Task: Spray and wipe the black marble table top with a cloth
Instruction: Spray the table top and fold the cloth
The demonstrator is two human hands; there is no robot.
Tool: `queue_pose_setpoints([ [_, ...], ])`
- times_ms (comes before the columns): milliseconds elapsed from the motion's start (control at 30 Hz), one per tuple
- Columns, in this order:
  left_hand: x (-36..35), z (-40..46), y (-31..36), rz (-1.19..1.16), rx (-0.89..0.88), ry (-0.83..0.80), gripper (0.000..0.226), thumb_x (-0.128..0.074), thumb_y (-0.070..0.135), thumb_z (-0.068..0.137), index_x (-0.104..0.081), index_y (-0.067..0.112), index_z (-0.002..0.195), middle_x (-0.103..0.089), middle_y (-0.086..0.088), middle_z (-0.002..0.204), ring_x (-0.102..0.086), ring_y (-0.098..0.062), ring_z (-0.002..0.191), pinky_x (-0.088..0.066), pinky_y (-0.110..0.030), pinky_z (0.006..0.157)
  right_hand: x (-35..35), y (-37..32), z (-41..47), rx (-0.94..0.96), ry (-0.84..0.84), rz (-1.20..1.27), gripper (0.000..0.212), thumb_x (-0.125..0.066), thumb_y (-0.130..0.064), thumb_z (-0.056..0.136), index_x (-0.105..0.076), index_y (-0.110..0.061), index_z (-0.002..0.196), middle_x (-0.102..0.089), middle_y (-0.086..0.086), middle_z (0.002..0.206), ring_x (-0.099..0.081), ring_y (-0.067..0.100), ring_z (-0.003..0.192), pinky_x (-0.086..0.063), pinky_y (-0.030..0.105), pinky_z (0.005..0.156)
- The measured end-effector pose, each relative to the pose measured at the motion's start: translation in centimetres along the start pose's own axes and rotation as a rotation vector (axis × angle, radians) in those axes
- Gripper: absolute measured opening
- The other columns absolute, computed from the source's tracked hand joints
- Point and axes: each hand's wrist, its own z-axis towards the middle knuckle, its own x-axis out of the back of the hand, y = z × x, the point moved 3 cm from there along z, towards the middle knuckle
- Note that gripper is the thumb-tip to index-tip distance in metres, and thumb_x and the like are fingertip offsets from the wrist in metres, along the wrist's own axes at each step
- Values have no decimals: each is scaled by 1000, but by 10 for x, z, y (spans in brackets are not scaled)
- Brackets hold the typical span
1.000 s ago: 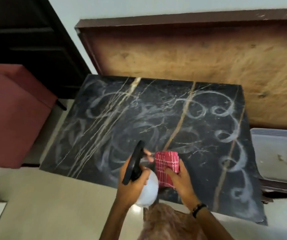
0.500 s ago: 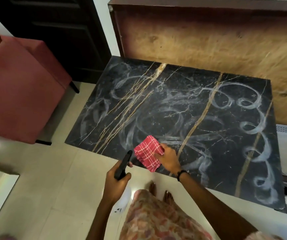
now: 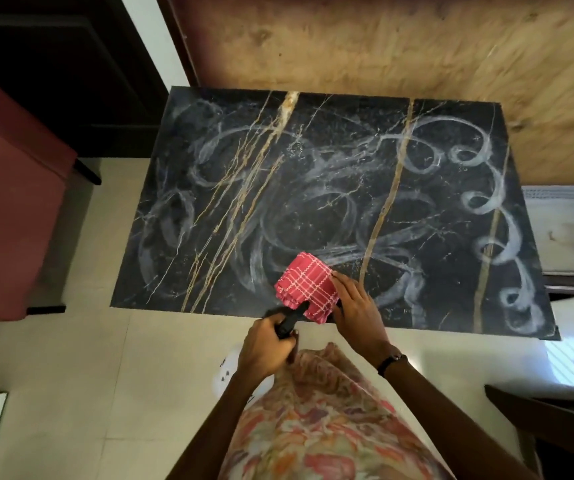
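The right hand (image 3: 356,306) held a folded red checked cloth (image 3: 308,287) at the near edge of the black marble table (image 3: 313,188). The left hand (image 3: 266,348) gripped the spray bottle (image 3: 289,323) just beside it. White swirls streaked the table; a red chair (image 3: 8,209) stood at left.

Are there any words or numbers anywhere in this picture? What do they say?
No words or numbers can be read here.
Spray bottle: a few small dark marks on its white body, too small and blurred to read.
Table top: only white swirly smears and gold veins, no writing.
Cloth: a red and white check, no label showing.
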Motion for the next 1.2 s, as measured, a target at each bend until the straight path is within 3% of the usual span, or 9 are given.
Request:
queue_pose_setpoints([
  [167, 6, 10, -2, 36, -25, -67, 15, -65, 11, 76, -67, 17, 88, -68, -9, 86, -61, -31, 79, -48, -35, 70, -8, -3, -11, 12, -41, -122, 55, -42, -18, 100, -21, -8, 150, -19, 8, 159, -16, 23, 147, -13, 37, 122],
  [333, 9, 17, 0, 48, 48, 3, 5, -62, 16, 82, -62, 21, 80, -58, -5, 67, -51, -22, 58, -35, -27, 52, -9, -4, -20, 48, -19, -158, 57, -47, -11, 97, -22, -4, 148, -17, 12, 158, -14, 27, 147, -5, 36, 117],
  [433, 8, 18, 4, 52, 12, -8, 5, -62, 15, 82, -60, 19, 78, -55, 1, 61, -48, -19, 53, -32, -26, 48, -7, -5, -24, 50, -20, -177, 63, -61, -9, 90, -31, -2, 145, -27, 15, 154, -27, 31, 143, -18, 40, 114],
  [533, 5, 17, 11, 32, -68, -95, 9, -63, 12, 80, -67, 15, 88, -66, -3, 77, -58, -24, 68, -43, -28, 59, -5, -5, -26, 60, 13, -197, 68, -80, -6, 71, -52, 2, 131, -51, 19, 139, -50, 33, 127, -34, 41, 103],
  [600, 2, 18, 17, 44, -80, -117, 13, -63, 11, 79, -67, 15, 91, -68, -5, 85, -60, -26, 74, -43, -29, 63, -5, -6, -27, 61, 23, -190, 69, -83, -5, 66, -55, 3, 128, -54, 20, 136, -54, 34, 124, -37, 41, 101],
  [667, 1, 21, 21, 60, -57, -92, 7, -62, 13, 81, -62, 20, 82, -63, -2, 74, -56, -21, 64, -39, -26, 55, -5, -4, -27, 61, 26, -199, 70, -83, -5, 65, -55, 4, 128, -54, 20, 135, -54, 34, 124, -36, 41, 100],
  [800, 2, 26, 25, 86, 12, -19, 25, -60, 11, 78, -50, 25, 60, -50, 10, 55, -46, -10, 50, -29, -23, 46, -4, -4, -27, 60, 11, -176, 66, -75, -3, 74, -48, 4, 134, -46, 21, 142, -47, 36, 130, -30, 43, 105],
  [867, 4, 27, 25, 89, 17, -2, 25, -60, 13, 78, -49, 26, 59, -51, 10, 55, -47, -10, 51, -29, -23, 46, -5, -4, -26, 61, 0, -186, 65, -74, -4, 76, -47, 4, 135, -45, 21, 143, -45, 36, 131, -29, 43, 106],
  [1200, 17, 31, 9, 84, 97, 134, 26, -60, 14, 81, -51, 22, 58, -54, 7, 56, -52, -12, 55, -30, -24, 47, -13, 3, -26, 65, -49, -161, 61, -43, -14, 99, -12, -7, 150, -4, 8, 160, -4, 23, 149, 3, 31, 114],
])
